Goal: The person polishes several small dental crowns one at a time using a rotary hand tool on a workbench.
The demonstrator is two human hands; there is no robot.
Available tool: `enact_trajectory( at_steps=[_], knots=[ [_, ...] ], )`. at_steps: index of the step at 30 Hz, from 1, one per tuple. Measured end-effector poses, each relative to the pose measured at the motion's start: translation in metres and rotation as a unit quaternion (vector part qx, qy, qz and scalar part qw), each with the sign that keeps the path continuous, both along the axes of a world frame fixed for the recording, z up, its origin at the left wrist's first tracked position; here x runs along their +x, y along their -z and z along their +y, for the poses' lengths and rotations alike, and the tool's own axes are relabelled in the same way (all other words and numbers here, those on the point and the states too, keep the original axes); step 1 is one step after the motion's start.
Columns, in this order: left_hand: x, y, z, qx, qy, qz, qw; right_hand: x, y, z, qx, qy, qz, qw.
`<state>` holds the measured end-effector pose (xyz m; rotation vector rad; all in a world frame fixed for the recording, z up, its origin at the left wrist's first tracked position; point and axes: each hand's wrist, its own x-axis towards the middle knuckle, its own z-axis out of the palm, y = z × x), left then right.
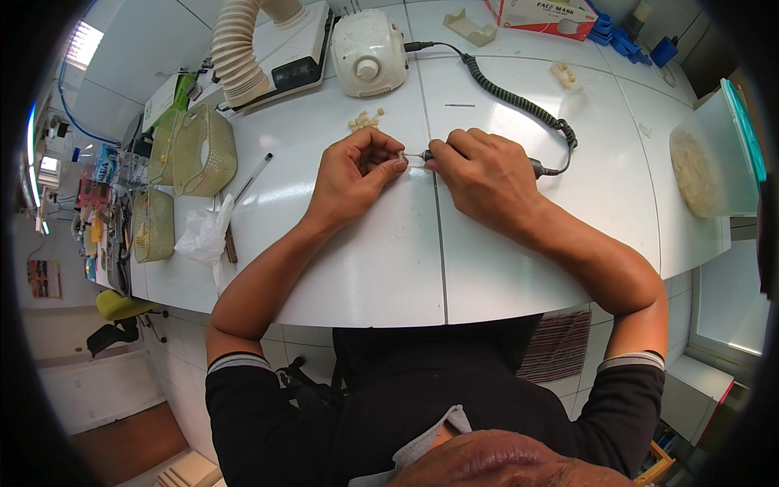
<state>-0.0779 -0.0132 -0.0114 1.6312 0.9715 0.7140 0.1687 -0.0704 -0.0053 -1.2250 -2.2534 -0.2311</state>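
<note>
My right hand [489,172] is closed around a rotary handpiece [537,167], whose black rear end shows behind the hand. Its thin metal tip points left, toward my left hand [357,174]. Between the thumb and fingertips of that hand is a small pale piece [402,154], mostly covered by the fingers; the tip meets it or lies very close. Just beyond my left hand lies a loose pile of small cream tooth-like pieces [363,121]. A black coiled cord [519,99] links the handpiece to a white control box with a knob [367,61].
A thin metal bit [460,105] lies beyond my right hand. Left on the white table [357,280] are a pen [253,178], mesh baskets [213,154], a crumpled plastic bag [203,234] and a ribbed hose [235,57]. A teal-lidded tub [706,154] stands at right.
</note>
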Motion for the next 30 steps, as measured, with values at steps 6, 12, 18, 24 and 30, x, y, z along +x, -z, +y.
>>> enact_trajectory(
  at_steps=[6,12,18,24,30],
  knots=[
    [0.0016,-0.0027,-0.0017,0.006,-0.008,0.021,1.0,-0.0005,-0.0004,-0.0004,-0.006,0.0,0.005,1.0],
    [0.002,-0.004,-0.0021,0.016,-0.008,0.027,0.999,-0.0004,0.0,0.0,0.033,0.001,-0.008,0.999],
    [0.0017,-0.0023,-0.002,0.023,-0.004,0.029,0.999,-0.0008,-0.0008,-0.0006,0.021,0.001,-0.006,1.0],
    [0.0019,-0.0002,-0.0023,0.026,-0.006,0.013,1.0,-0.0001,0.0011,0.0009,0.008,-0.002,0.005,1.0],
    [0.0017,-0.0032,-0.0024,0.031,-0.003,0.035,0.999,-0.0003,0.0008,0.0002,0.014,-0.001,0.002,1.0]
  ],
)
